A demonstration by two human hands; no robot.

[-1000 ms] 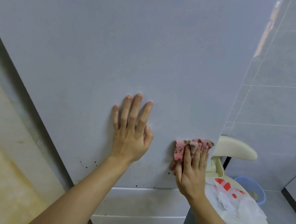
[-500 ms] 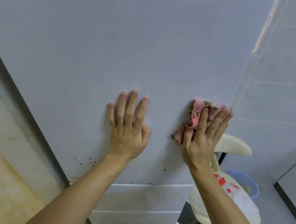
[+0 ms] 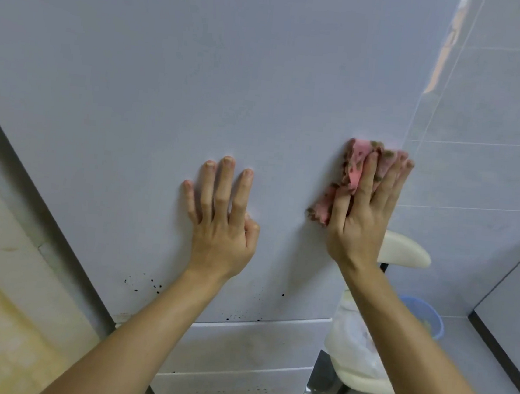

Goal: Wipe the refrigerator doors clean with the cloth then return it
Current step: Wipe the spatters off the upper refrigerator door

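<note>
Pink cloth [image 3: 355, 161], brown-spotted, lies against the refrigerator door [image 3: 200, 80] near its right edge, pinned under the right hand [image 3: 360, 225]: fingers straight, pressing, not curled round it. Left hand [image 3: 221, 225] lies flat on the same door, fingers extended, holding nothing, left of the cloth. Dark specks [image 3: 148, 284] along the door's lower edge.

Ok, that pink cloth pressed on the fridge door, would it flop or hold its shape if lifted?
Probably floppy: the cloth bunches in folds under the right hand. Likely light, since flat fingers pin it to the refrigerator door. It may drop if pressure eases.
</note>
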